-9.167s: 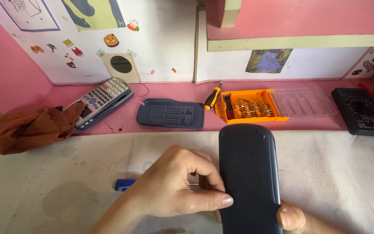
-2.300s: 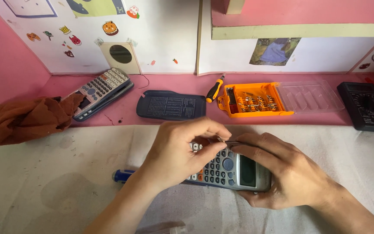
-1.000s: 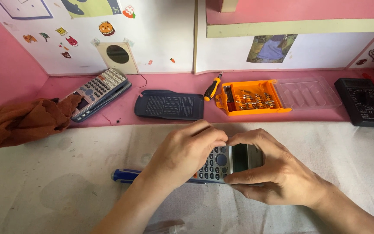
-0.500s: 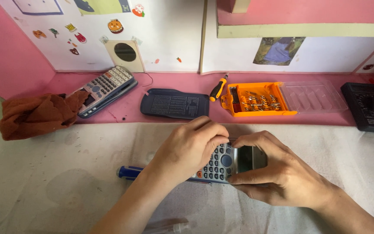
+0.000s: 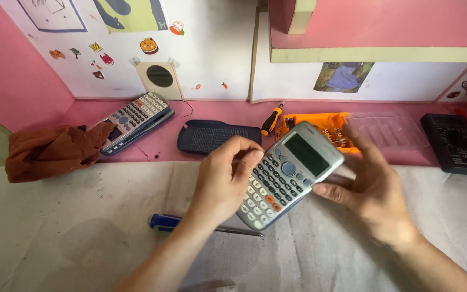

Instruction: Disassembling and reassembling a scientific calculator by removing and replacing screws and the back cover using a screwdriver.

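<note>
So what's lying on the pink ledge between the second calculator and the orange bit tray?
In the head view, a dark calculator cover and a yellow-handled screwdriver lie between the second calculator and orange bit tray.

Count: two calculators, one held [image 5: 287,176], one left of the dark cover [image 5: 135,120]; two screwdrivers, blue [image 5: 163,222] and orange-handled [image 5: 271,120]; one multimeter [image 5: 454,142].

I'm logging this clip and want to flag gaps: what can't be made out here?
Head view only:
- Back of the grey scientific calculator: faces away; left hand and right hand cover its edges.
- Blue-handled screwdriver: middle of it hidden by the left forearm.
- Orange bit case: partly behind the calculator; bits too small.
- Black multimeter: dial too small to make out.
</note>
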